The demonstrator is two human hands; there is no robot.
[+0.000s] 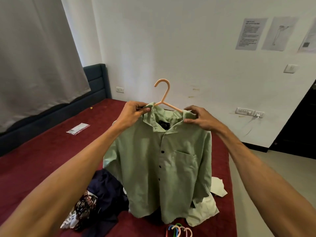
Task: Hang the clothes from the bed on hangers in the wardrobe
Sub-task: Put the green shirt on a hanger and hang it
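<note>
Maroon sheeting covers the bed, which fills the lower picture. Nearest, below the green shirt, a bunch of coloured hangers lies on the sheet, cut off by the frame so that only the hooks show. Left of the shirt's hem lie a dark navy garment and a patterned garment. A white garment lies at the hem's right, partly hidden behind the shirt.

The shirt hangs upright over the bed, front to the camera, with its long axis vertical, collar up and hem down at the sheet. It sits on a pink hanger whose hook points up with its tip to the left. One hanger arm shows bare. The other is hidden under the collar.

The left hand pinches the collar's tip between thumb and fingers. The right hand curls round the shirt's other shoulder, thumb beneath. Whether it also grips the hanger arm cannot be told.

Beyond the shirt to the left lie a plastic packet, a dark headboard and a grey curtain. Papers on the wall are too blurred to read.
</note>
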